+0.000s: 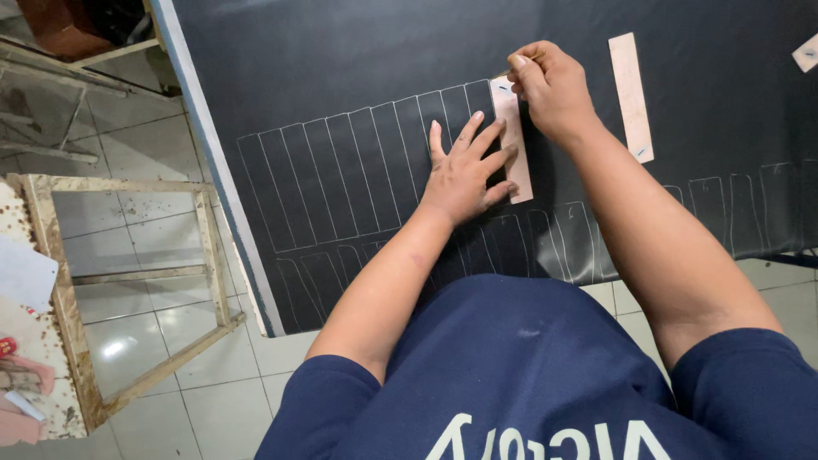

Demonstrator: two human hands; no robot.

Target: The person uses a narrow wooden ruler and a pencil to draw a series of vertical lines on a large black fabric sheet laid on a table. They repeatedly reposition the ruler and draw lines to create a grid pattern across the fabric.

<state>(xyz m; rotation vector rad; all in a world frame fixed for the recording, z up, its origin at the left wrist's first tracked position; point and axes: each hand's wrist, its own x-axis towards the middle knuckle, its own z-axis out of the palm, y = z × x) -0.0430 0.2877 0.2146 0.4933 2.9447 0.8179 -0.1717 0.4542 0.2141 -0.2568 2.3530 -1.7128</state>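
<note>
A table [223, 183] carries a black sheet [341, 51], with two tan strip templates [514, 140] [631, 95] on it.

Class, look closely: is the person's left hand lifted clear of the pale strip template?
No: the left hand lies flat, its fingers pressing the strip template against the dark sheet.

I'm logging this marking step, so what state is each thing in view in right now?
Left hand: flat, fingers spread, pressing the template strip.
Right hand: closed around a thin marking tool at the strip's top end.
Template strip: flat on the dark sheet, pinned down.
Dark sheet: spread flat, partly covered with chalk outlines.
Second strip: lying loose, untouched.
Wooden frame: standing on the tiled floor.
</note>
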